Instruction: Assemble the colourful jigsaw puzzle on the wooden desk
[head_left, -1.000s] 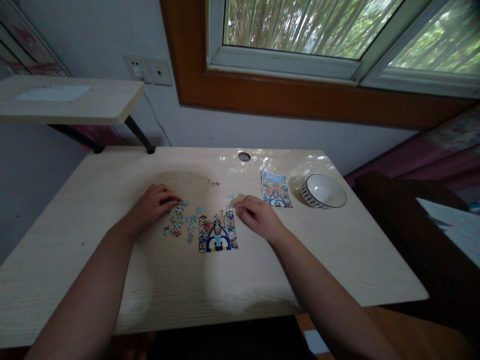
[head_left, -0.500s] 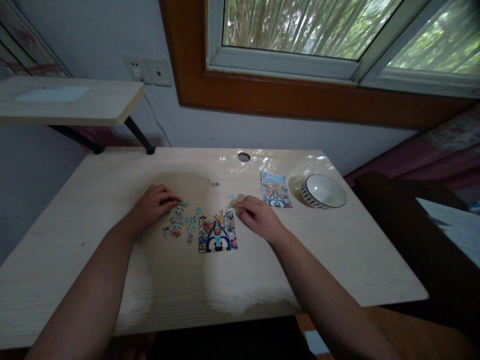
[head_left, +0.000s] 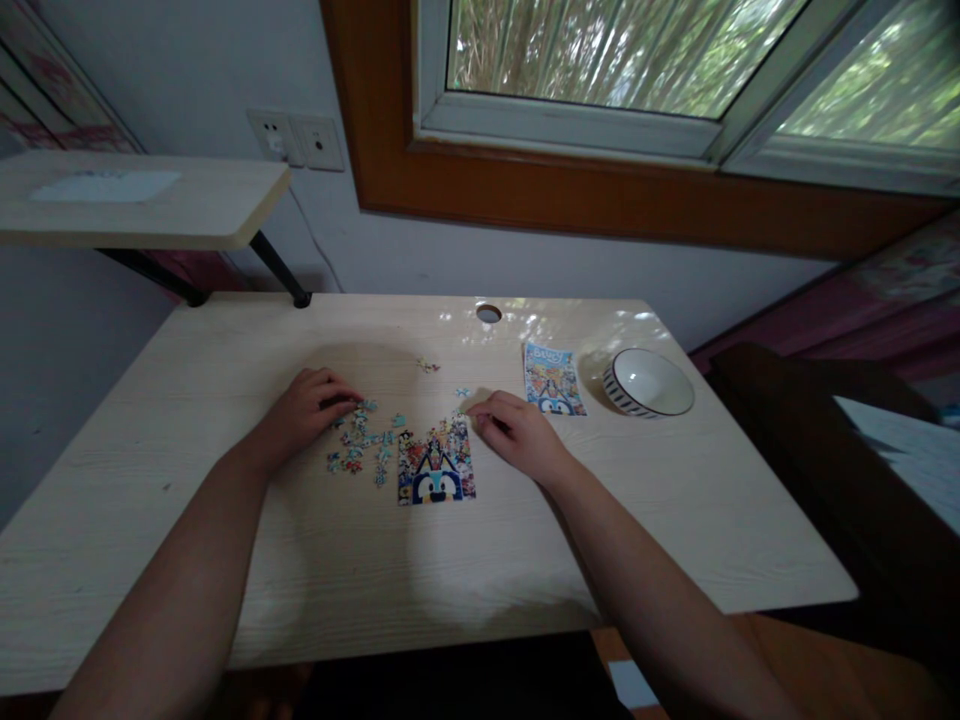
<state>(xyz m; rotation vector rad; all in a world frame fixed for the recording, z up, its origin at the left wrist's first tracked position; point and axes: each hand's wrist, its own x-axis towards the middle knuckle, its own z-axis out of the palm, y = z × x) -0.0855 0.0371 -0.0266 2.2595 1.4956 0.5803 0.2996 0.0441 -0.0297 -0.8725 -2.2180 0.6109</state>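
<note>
A partly assembled jigsaw puzzle (head_left: 437,470) lies on the desk, showing a blue cartoon dog's face with an uneven upper edge. My right hand (head_left: 517,430) is at its upper right corner, thumb and forefinger pinched on a small puzzle piece (head_left: 459,413) at that edge. To the left of the puzzle, several loose puzzle pieces (head_left: 360,437) are scattered. My left hand (head_left: 311,405) rests at the upper left of this pile with curled fingers, thumb and fingertips closed beside the pieces; whether one is between them is hidden.
A light wooden desk (head_left: 337,570) carries everything. Near my right hand lie a printed picture card (head_left: 553,380) and a striped white bowl (head_left: 649,383). A few pieces (head_left: 427,366) sit farther back, below a round cable hole (head_left: 489,314). A raised shelf (head_left: 217,200) stands at left.
</note>
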